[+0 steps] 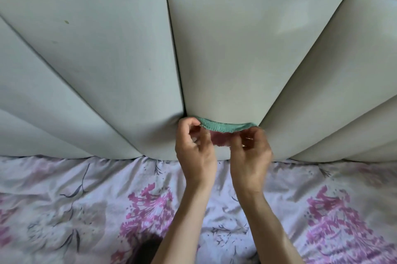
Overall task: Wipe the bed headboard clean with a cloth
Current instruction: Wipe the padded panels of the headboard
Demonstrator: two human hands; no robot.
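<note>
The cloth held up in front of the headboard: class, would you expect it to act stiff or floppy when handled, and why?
Probably floppy: the cloth sags in a curve between the left hand and right hand that pinch its ends. Likely light, since fingers alone carry it. Its ribbed green face suggests it grips rather than slips on the headboard.

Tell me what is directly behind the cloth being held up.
Behind the cloth, held between the left hand and right hand, stands the padded headboard, its middle panel. The strip of panel straight behind cloth and hands is covered, so any marks there cannot be seen.
</note>
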